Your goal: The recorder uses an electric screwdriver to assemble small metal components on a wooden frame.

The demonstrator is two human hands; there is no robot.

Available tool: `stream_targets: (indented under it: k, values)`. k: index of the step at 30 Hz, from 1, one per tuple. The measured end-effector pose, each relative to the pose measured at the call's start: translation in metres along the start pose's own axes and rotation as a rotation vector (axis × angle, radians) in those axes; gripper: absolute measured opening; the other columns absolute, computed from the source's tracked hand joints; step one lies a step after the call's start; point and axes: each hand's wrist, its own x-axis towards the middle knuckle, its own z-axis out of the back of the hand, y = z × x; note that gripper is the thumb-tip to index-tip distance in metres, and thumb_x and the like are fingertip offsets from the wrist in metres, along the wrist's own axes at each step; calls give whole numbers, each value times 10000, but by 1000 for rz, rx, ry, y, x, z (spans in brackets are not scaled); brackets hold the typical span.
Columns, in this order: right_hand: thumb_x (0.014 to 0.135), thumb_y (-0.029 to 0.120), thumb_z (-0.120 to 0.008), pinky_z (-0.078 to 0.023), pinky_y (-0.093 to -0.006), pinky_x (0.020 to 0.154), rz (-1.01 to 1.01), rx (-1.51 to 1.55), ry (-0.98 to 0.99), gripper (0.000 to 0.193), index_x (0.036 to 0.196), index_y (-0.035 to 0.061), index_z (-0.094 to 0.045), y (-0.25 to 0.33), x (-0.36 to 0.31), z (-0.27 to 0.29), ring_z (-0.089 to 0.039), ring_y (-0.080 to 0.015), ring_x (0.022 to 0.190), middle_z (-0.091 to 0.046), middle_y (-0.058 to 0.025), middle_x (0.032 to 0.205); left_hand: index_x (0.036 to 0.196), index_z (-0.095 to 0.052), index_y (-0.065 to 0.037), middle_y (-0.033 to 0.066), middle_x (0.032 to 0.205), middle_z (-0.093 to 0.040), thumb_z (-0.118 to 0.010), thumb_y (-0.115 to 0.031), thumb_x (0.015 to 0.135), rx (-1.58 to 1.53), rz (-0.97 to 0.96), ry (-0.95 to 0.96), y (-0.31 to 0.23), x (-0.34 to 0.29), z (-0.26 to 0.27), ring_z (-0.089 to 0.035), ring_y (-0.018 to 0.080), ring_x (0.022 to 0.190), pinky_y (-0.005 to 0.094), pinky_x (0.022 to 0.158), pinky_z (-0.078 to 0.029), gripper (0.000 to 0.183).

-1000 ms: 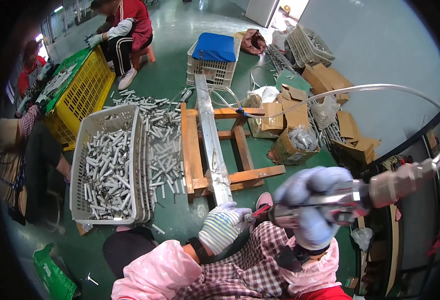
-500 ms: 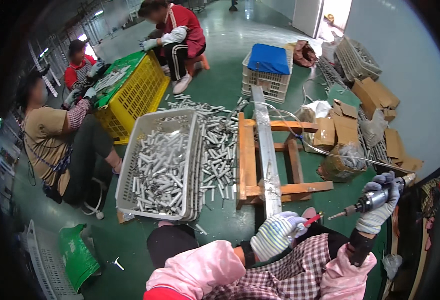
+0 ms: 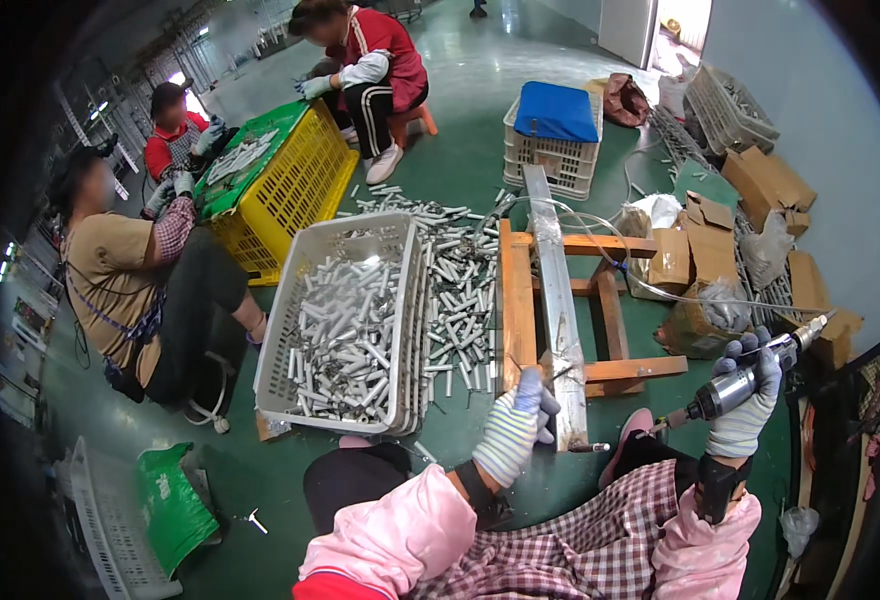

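My right hand [image 3: 745, 400] is wrapped round a metal-bodied power screwdriver [image 3: 725, 393], held at the right with its tip pointing left. My left hand [image 3: 520, 425], in a striped glove, is beside the near end of a long metal bar [image 3: 550, 260], thumb raised and fingers partly curled; nothing clear shows in it. Thin dark pieces [image 3: 562, 374] lie on the bar near its fingertips. A small whitish tube [image 3: 588, 447] sits at the bar's near end. The bar rests across an orange wooden stool frame [image 3: 517, 300] lying in front of me.
A white crate [image 3: 280, 350] full of short silvery tubes stands left of the frame; a pile of such tubes [image 3: 460, 300] covers the floor between. Several people work around a yellow crate [image 3: 305, 210]. Cardboard boxes [image 3: 715, 240] and a hose [image 3: 660, 293] lie at the right.
My left hand has moved left and up, away from the screwdriver tip, to the bar's side. The red piece at its fingers no longer shows there. My right hand has lifted slightly with the screwdriver.
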Motion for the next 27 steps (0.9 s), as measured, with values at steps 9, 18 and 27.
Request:
stream_targets:
  k: [9,18,27]
  values:
    - [868,182,-641,-553,-293,662,-61,-31,-59,341,1169,69,-529,-18,-4,-15,-622,-205,857,-622,-57,984,954,-567,-106,-11,611,-492,-429,-643,888,-498,19,-410,9,38,108,-418,133,434,336,524,-502,558]
    - [865,203,-649,-562,-294,672,-87,-51,-80,325,1134,58,-537,-22,-7,-12,-626,-195,858,-625,-45,974,1062,-549,-97,88,965,-623,-516,-527,909,-690,-215,-785,39,87,187,-609,222,812,373,753,-545,458]
    - [870,185,-633,-545,-299,663,-61,-98,-82,343,1162,48,-515,-23,-5,-17,-618,-201,856,-621,-54,976,1103,-579,0,112,923,-648,-532,-278,938,693,202,-363,184,111,179,-631,217,799,354,690,-491,327]
